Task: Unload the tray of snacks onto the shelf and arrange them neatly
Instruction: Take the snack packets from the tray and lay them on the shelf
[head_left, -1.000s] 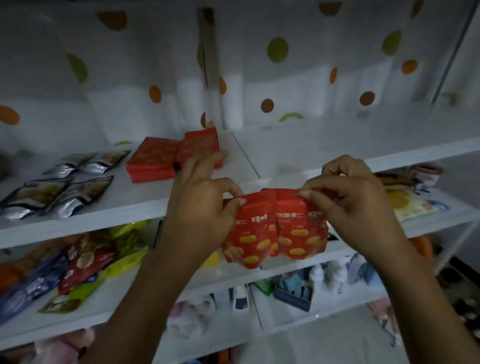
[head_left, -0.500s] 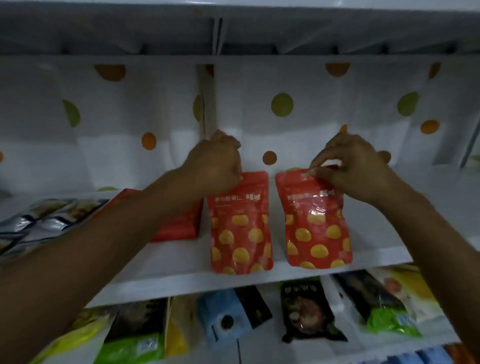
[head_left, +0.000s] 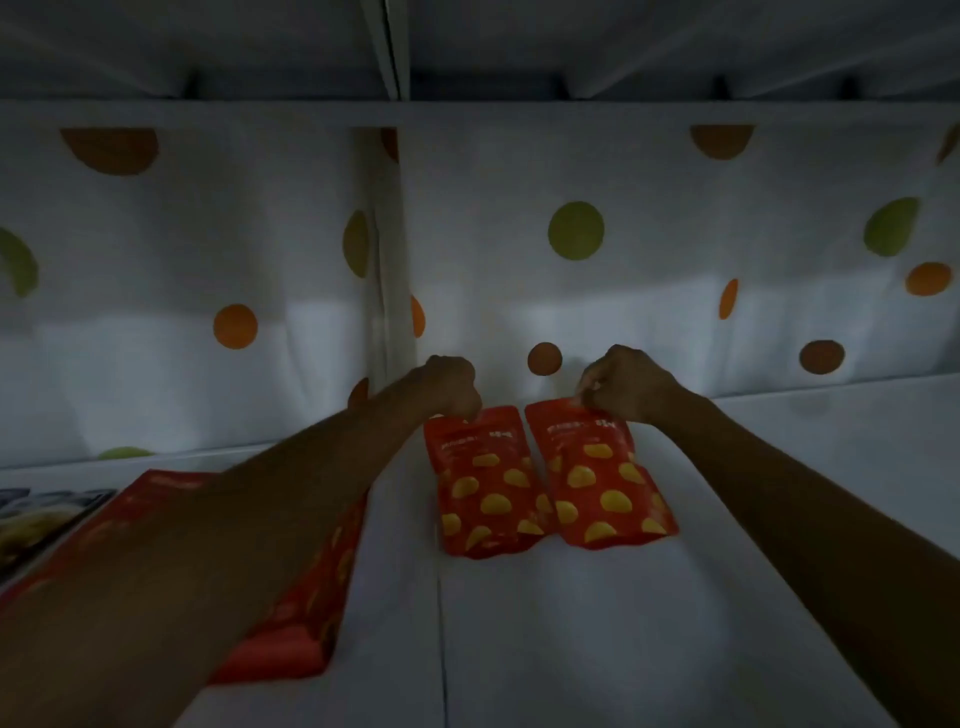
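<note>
A white cloth backdrop with orange, green and brown dots (head_left: 675, 312) fills the rear from 9 to 3 o'clock. It is split by a pale upright post (head_left: 387, 260) at 12 o'clock. Below it lies the flat white shelf board (head_left: 727, 519), which carries everything else.

At 8 o'clock a stack of flat red packs with yellow spots (head_left: 306, 613) lies on the shelf. The left forearm crosses over it and hides much of it. At 9 o'clock, at the frame edge, sits a dark glossy packet (head_left: 36, 525), too dim to make out.

Just below centre two red plastic snack pouches printed with yellow ovals lie flat side by side. These are the left pouch (head_left: 483, 493) and the right pouch (head_left: 597, 493), and their inner edges meet low down. Each long axis runs front to back, with the top seal toward 12 o'clock, tipped slightly to 11, and the bottom toward 5. Pale characters cross each upper band, too blurred to read.

The left hand (head_left: 449, 387) has its fingers curled, pinching the top edge of the left pouch. The right hand (head_left: 623, 384) likewise has bunched fingers pinching the top edge of the right pouch.
</note>
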